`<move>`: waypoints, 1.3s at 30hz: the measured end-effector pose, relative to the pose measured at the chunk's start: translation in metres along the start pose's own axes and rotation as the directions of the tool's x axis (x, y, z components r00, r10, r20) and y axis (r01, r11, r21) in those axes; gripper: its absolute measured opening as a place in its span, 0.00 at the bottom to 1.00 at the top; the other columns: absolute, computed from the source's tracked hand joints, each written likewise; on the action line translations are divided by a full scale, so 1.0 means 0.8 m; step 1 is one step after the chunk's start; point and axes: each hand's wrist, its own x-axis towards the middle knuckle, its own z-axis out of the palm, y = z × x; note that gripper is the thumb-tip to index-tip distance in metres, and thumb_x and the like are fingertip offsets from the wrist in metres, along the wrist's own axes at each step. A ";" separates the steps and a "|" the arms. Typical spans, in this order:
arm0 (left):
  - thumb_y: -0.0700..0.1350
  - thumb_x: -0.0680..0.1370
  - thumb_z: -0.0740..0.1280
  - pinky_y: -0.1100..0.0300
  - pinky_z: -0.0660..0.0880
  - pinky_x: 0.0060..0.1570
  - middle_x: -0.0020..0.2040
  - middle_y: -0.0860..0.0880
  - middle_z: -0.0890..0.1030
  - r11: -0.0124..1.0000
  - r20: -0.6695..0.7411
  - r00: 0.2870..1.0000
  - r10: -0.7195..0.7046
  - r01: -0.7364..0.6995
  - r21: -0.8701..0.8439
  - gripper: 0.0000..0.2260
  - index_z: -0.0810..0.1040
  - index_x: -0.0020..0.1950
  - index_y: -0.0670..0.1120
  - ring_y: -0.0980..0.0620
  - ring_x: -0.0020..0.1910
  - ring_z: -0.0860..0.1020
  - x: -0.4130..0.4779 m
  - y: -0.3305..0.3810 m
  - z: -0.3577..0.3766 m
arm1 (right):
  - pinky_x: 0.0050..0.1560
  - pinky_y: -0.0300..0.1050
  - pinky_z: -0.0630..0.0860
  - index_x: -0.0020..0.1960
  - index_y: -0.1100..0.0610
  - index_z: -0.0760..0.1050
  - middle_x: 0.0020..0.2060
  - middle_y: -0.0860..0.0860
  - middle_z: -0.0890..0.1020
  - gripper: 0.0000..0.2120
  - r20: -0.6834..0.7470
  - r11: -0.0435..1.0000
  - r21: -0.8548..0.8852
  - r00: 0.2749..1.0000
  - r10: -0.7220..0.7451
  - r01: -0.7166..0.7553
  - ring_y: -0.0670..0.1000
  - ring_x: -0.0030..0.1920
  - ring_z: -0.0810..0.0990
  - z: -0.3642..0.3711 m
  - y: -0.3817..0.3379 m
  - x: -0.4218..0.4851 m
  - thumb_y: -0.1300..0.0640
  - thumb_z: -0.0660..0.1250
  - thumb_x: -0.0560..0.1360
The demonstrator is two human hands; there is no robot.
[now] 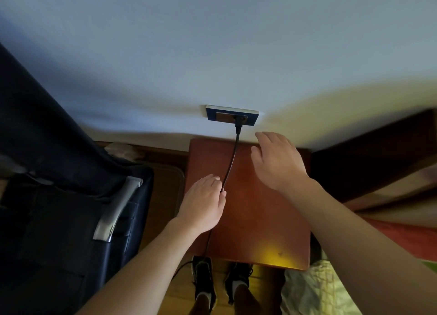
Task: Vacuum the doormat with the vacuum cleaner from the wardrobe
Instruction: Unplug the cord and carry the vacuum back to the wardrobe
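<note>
A black power cord (233,156) runs from a plug (238,125) seated in the wall socket plate (231,115) down across the reddish wooden nightstand (264,220) to the floor. My left hand (204,203) hovers over the nightstand and pinches the cord between thumb and fingers. My right hand (276,159) is raised just right of the cord, below the socket, with fingers spread and nothing in it. The vacuum cleaner and the doormat are out of view.
A dark blue chair (71,196) with a silver armrest (118,208) stands close on the left. A bed with a pale quilted cover (314,288) and dark headboard (369,158) is on the right. My feet in dark shoes (203,281) stand on the wooden floor before the nightstand.
</note>
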 end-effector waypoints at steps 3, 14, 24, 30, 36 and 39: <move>0.50 0.86 0.57 0.61 0.75 0.50 0.46 0.56 0.76 0.999 -0.034 0.998 -0.044 0.044 -0.013 0.09 0.75 0.52 0.50 0.56 0.46 0.76 0.000 0.003 -0.004 | 0.70 0.50 0.63 0.71 0.60 0.70 0.68 0.55 0.75 0.20 0.020 0.998 0.059 0.999 0.026 -0.027 0.57 0.70 0.69 0.003 -0.003 0.003 0.52 0.54 0.84; 0.51 0.86 0.57 0.66 0.72 0.39 0.45 0.57 0.77 0.996 -0.022 0.998 -0.066 0.065 -0.065 0.09 0.76 0.56 0.50 0.59 0.39 0.76 -0.006 -0.002 -0.005 | 0.46 0.44 0.69 0.65 0.59 0.75 0.47 0.50 0.80 0.21 -0.018 0.841 0.516 0.980 0.198 -0.160 0.52 0.49 0.77 0.009 -0.032 0.033 0.47 0.54 0.84; 0.51 0.85 0.60 0.70 0.65 0.32 0.43 0.58 0.75 0.989 -0.084 0.996 -0.042 0.030 -0.143 0.08 0.75 0.59 0.49 0.60 0.35 0.73 -0.010 -0.006 0.000 | 0.32 0.43 0.72 0.49 0.56 0.77 0.35 0.50 0.81 0.14 -0.017 0.678 0.710 0.958 0.285 -0.189 0.49 0.32 0.77 0.029 -0.048 0.053 0.49 0.58 0.83; 0.51 0.85 0.61 0.70 0.67 0.35 0.44 0.57 0.77 0.984 -0.123 0.992 -0.019 -0.003 -0.178 0.10 0.77 0.60 0.49 0.60 0.37 0.75 -0.012 -0.009 0.002 | 0.46 0.51 0.79 0.44 0.54 0.78 0.34 0.48 0.82 0.09 0.122 0.286 0.927 0.917 0.379 -0.242 0.47 0.33 0.80 0.035 -0.054 0.065 0.56 0.62 0.82; 0.51 0.84 0.63 0.72 0.66 0.32 0.38 0.60 0.73 0.977 -0.131 0.991 -0.011 -0.016 -0.210 0.08 0.78 0.55 0.49 0.63 0.32 0.73 -0.013 -0.007 0.004 | 0.46 0.48 0.80 0.48 0.56 0.78 0.35 0.50 0.82 0.07 0.143 0.218 0.942 0.893 0.426 -0.255 0.46 0.33 0.79 0.039 -0.060 0.066 0.57 0.63 0.82; 0.50 0.84 0.63 0.71 0.66 0.31 0.37 0.60 0.73 0.977 -0.133 0.991 -0.018 -0.011 -0.211 0.08 0.78 0.54 0.48 0.62 0.31 0.73 -0.014 -0.012 0.004 | 0.46 0.47 0.80 0.52 0.58 0.78 0.36 0.49 0.82 0.08 0.132 0.221 0.943 0.889 0.438 -0.249 0.46 0.34 0.78 0.040 -0.061 0.065 0.56 0.62 0.83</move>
